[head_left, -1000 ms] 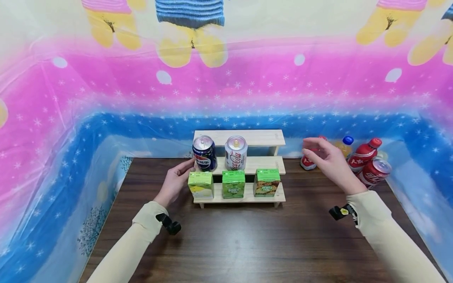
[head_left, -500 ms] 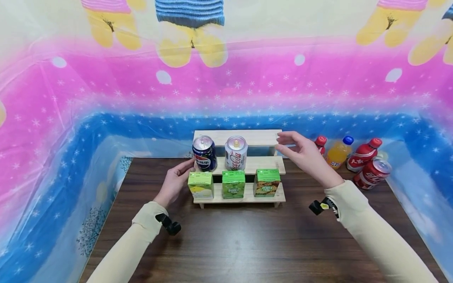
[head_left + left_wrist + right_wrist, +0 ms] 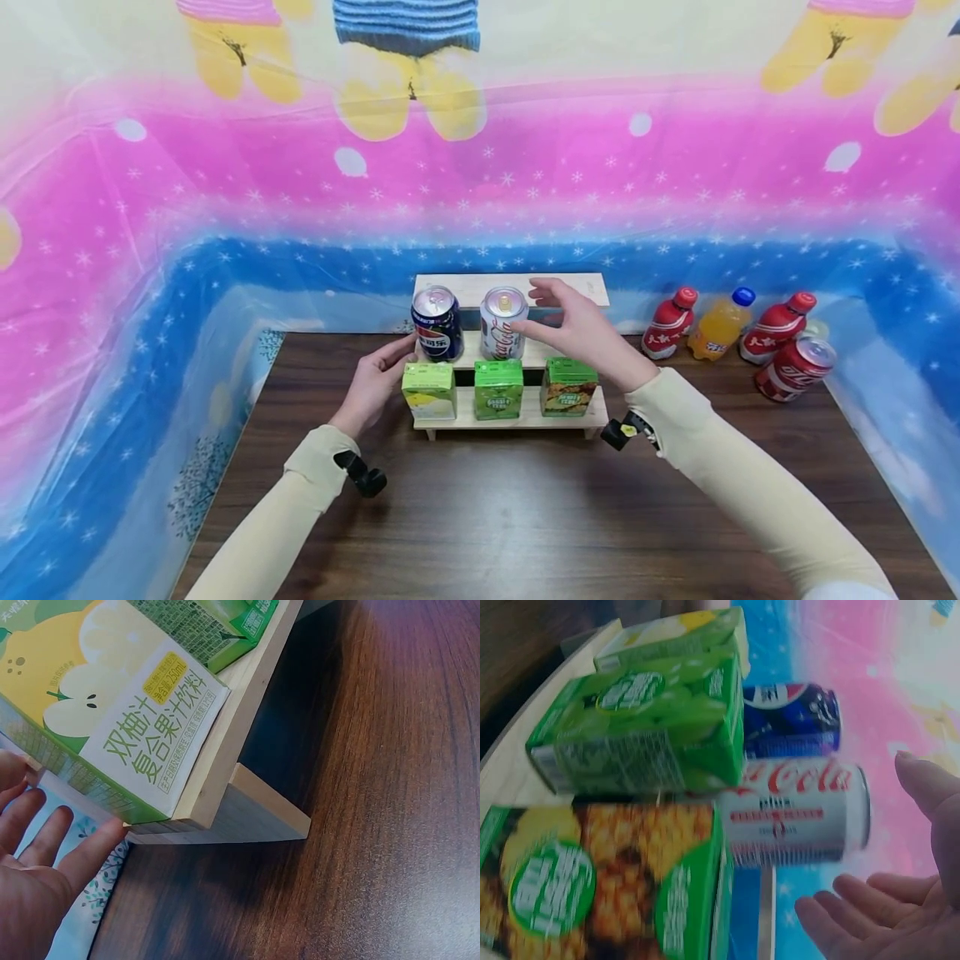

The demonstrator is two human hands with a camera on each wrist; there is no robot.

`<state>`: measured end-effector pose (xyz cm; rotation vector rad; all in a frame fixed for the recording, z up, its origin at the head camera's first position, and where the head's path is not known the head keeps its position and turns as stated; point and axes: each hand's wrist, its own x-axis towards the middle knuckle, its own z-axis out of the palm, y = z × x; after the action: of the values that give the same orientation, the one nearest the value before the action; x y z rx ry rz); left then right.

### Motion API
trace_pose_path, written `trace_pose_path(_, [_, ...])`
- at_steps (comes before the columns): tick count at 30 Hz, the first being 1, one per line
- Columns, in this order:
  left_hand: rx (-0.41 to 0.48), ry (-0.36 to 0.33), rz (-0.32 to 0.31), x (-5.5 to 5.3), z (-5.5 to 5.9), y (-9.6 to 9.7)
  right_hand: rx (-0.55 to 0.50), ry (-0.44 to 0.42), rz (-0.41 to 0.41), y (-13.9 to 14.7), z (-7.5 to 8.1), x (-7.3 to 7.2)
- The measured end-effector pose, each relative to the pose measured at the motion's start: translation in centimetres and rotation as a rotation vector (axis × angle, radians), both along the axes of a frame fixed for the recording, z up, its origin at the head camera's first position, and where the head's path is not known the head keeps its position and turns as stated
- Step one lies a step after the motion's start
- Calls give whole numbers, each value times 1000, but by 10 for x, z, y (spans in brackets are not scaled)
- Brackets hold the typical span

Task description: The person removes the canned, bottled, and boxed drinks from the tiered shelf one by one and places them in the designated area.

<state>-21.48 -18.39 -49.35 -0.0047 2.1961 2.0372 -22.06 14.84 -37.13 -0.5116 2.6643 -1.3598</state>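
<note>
beside the white can (image 3: 802, 814), right fingers (image 3: 832, 920) spread, gap visible only in right wrist view, left fingers (image 3: 94, 853) spread

On the right side of the brown wooden desk (image 3: 487, 517) there is a small red bottle (image 3: 669, 325) with a red cap, then an orange drink bottle (image 3: 718, 327) with a blue cap, then another red bottle (image 3: 777, 328) with a red cap. A red can (image 3: 797, 368) is just in front of that last one, and something pale (image 3: 820, 328) peeks out behind, too hidden to tell. A big cloth (image 3: 480, 187), pink and blue with little white snowflakes, hangs behind the desk and along both sides.
</note>
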Motion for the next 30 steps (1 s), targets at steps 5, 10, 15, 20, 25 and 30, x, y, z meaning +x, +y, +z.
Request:
trace_pose_path(5, [2, -3, -9, 0, 0, 1, 0, -21, 11, -16, -5, -4])
trace_pose_path(10, [1, -8, -7, 1, 1, 1, -23, -14, 20, -24, -10, -7])
trace_pose_path(15, [-4, -7, -8, 2, 1, 0, -10, -16, -5, -28, -14, -10])
trace_pose_path(20, [-2, -11, -9, 1, 1, 0, 16, -36, -37, -32, -16, -10])
trace_pose_path(25, [-2, -12, -7, 0, 0, -1, 34, -37, -59, -33, -15, -8])
trace_pose_path(30, [-1, -6, -6, 0, 0, 0, 50, -30, -65, -30, -14, -8])
